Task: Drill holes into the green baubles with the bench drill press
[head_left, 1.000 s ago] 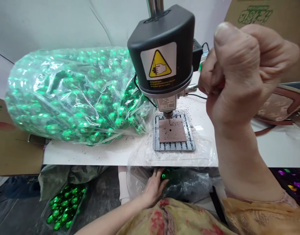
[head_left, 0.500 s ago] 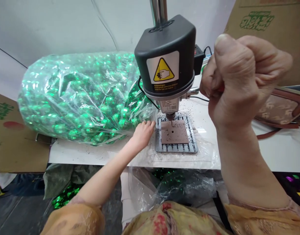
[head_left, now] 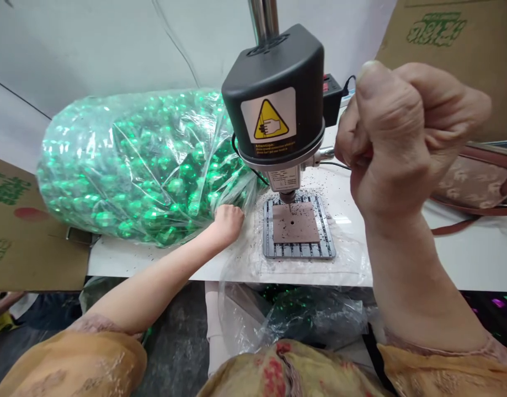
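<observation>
Our left hand's (head_left: 229, 223) narrow grip apparently pinches the clear plastic bag of shiny green balls (head_left: 133, 165) on the white table (head_left: 472, 259), steadying its loose edge; our right fist (head_left: 391, 138) seemingly encloses the black drill press's (head_left: 278, 66) silver lever (head_left: 327, 155) for leverage.

Open desk (head_left: 476, 259) lies right of the right forearm (head_left: 406, 264), toward the front edge; the handbag (head_left: 476, 176) bounds it behind. On the left, the bulging bag (head_left: 124, 165) leaves a strip along the front edge, crossed by the left forearm (head_left: 166, 281). Above the base plate (head_left: 270, 251), the drill head (head_left: 273, 94) blocks access from overhead; the low gap opens frontward.
</observation>
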`<act>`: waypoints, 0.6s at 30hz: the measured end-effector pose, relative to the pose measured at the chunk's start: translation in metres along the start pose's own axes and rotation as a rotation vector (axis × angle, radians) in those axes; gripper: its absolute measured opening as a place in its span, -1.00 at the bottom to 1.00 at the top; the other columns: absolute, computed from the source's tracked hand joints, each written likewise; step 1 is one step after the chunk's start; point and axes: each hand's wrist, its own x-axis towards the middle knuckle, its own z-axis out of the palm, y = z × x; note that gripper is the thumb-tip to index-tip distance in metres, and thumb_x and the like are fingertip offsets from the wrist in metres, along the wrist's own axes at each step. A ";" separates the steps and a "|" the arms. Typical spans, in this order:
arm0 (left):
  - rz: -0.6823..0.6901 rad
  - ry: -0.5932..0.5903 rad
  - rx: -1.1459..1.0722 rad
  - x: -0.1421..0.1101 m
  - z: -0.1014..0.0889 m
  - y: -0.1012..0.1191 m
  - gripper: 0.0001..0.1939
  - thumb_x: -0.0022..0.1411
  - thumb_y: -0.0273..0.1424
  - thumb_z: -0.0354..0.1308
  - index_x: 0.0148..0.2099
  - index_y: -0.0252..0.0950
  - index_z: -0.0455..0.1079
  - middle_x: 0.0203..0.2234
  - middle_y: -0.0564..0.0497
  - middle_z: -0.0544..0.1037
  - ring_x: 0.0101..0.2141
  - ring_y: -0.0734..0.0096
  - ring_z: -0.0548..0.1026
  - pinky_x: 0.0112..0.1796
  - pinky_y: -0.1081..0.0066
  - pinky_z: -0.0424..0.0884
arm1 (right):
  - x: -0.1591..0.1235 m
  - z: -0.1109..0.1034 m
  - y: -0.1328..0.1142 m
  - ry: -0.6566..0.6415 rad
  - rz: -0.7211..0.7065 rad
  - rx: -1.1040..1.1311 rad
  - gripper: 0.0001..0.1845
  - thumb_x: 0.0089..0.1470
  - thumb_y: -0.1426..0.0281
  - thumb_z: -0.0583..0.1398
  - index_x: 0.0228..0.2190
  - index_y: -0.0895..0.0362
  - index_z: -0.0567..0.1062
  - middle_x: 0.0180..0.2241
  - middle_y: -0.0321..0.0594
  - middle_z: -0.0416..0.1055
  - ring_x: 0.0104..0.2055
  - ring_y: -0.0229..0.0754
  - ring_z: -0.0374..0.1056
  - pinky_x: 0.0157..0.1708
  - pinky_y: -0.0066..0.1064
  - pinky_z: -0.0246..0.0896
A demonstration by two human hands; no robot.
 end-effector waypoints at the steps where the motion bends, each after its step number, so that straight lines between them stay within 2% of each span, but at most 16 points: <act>1: -0.006 0.002 -0.004 0.002 0.003 -0.001 -0.71 0.15 -0.68 0.09 -0.14 -0.47 0.56 -0.22 -0.39 0.63 -0.12 -0.12 0.61 -0.18 0.13 0.49 | 0.000 0.000 -0.001 -0.008 0.007 -0.006 -0.48 0.17 0.42 0.20 -0.72 0.13 0.12 -0.73 -0.39 -0.05 -0.66 -0.43 -0.02 -0.61 -0.38 -0.22; 6: -0.017 0.037 -0.030 0.005 0.020 0.000 -0.55 0.17 -0.66 0.08 0.12 -0.42 0.42 -0.19 -0.37 0.60 -0.10 -0.05 0.62 -0.20 0.21 0.50 | -0.001 -0.003 -0.002 -0.038 0.050 -0.028 -0.51 0.21 0.43 0.15 -0.71 0.12 0.14 -0.71 -0.41 -0.04 -0.65 -0.47 -0.05 -0.58 -0.42 -0.20; 10: -0.027 0.057 -0.044 0.002 0.031 0.001 -0.54 0.14 -0.66 0.12 0.11 -0.41 0.42 0.00 -0.47 0.49 -0.13 -0.02 0.62 -0.21 0.23 0.51 | -0.001 -0.003 0.000 -0.019 0.011 0.030 -0.50 0.18 0.43 0.18 -0.72 0.14 0.13 -0.73 -0.43 -0.03 -0.68 -0.50 -0.08 -0.61 -0.41 -0.24; 13: -0.034 0.109 -0.068 0.001 0.035 0.000 -0.57 0.18 -0.54 0.18 0.12 -0.40 0.40 0.07 -0.48 0.42 -0.15 -0.01 0.63 -0.22 0.23 0.51 | -0.001 -0.003 0.001 -0.019 0.018 0.033 -0.51 0.18 0.47 0.17 -0.71 0.16 0.13 -0.73 -0.44 0.01 -0.67 -0.52 -0.06 -0.61 -0.44 -0.21; 15: -0.061 0.238 -0.145 -0.001 0.040 -0.001 -0.55 0.24 -0.40 0.18 0.18 -0.31 0.35 0.08 -0.40 0.42 -0.19 0.02 0.63 -0.27 0.24 0.50 | -0.001 -0.004 0.001 -0.028 0.036 0.009 -0.53 0.19 0.48 0.15 -0.70 0.17 0.15 -0.71 -0.45 0.03 -0.66 -0.55 -0.03 -0.61 -0.50 -0.17; 18: -0.077 0.573 -0.339 -0.004 0.053 0.001 -0.52 0.32 -0.23 0.12 0.25 -0.19 0.30 0.12 -0.29 0.40 -0.19 0.09 0.61 -0.31 0.28 0.48 | -0.002 -0.003 -0.001 -0.027 0.026 0.006 -0.53 0.19 0.49 0.15 -0.70 0.18 0.15 -0.72 -0.45 0.03 -0.66 -0.56 -0.03 -0.62 -0.52 -0.16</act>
